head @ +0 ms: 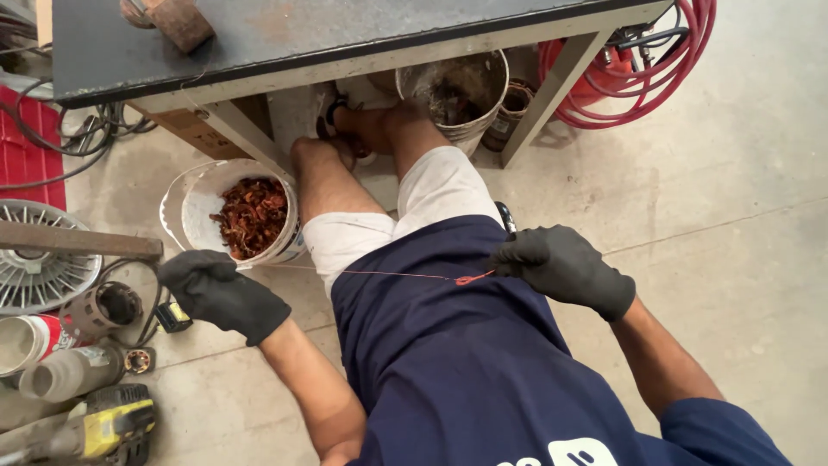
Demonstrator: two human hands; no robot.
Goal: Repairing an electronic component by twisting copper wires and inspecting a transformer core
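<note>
I sit on the floor with my legs stretched under a workbench. Both hands wear black gloves. My left hand (220,292) is closed at my left side, pinching one end of a thin reddish copper wire (388,274). The wire runs taut across my lap to my right hand (561,266), which pinches the other end where the wire curls into a small loop. Just beyond my left hand stands a white bucket (194,207) holding a heap of tangled reddish-brown copper wire scraps (252,216).
A dark-topped workbench (285,43) spans the top, with a dirty bucket (457,91) beneath it. Coiled red hose (642,78) lies at the right leg. A fan guard (39,259), motor parts (103,309), a plastic bottle (65,373) and a yellow power tool (108,423) lie at left.
</note>
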